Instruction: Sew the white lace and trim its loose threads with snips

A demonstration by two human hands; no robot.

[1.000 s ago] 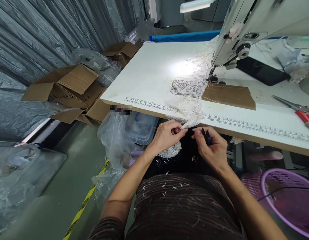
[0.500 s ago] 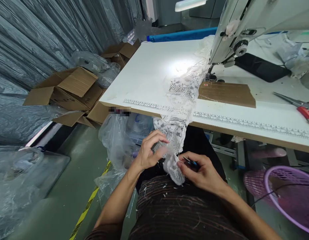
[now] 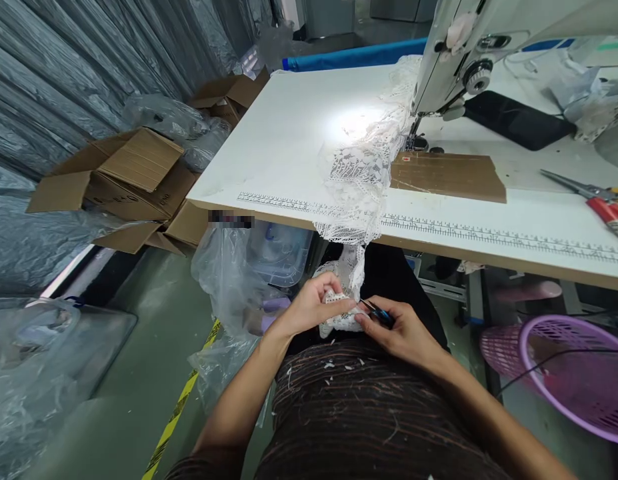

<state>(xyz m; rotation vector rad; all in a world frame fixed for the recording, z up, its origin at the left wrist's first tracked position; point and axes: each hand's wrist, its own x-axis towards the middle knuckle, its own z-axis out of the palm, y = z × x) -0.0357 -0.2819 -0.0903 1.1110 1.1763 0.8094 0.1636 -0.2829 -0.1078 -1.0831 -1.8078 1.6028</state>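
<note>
The left hand [image 3: 316,308] is pinching the white lace trim [image 3: 356,180] hanging off the counter [image 3: 289,133] over the lap; the right hand [image 3: 399,333], closed around thread snips [image 3: 376,312], is trimming. Keeping the lace taut probably helps.

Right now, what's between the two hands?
In the head view, the end of the lace fills the gap: the left hand pinches it, and the right hand brings small snips against it.

On the table [image 3: 289,133], the sewing machine [image 3: 469,47] stands at the far right, cardboard sheet [image 3: 446,177] before it, scissors [image 3: 596,203] further right. Lace [image 3: 359,180] hangs over the table's near edge. Boxes [image 3: 123,180] lie left of the table; a basket [image 3: 573,373], apparently floor-standing, sits below its right end.
</note>
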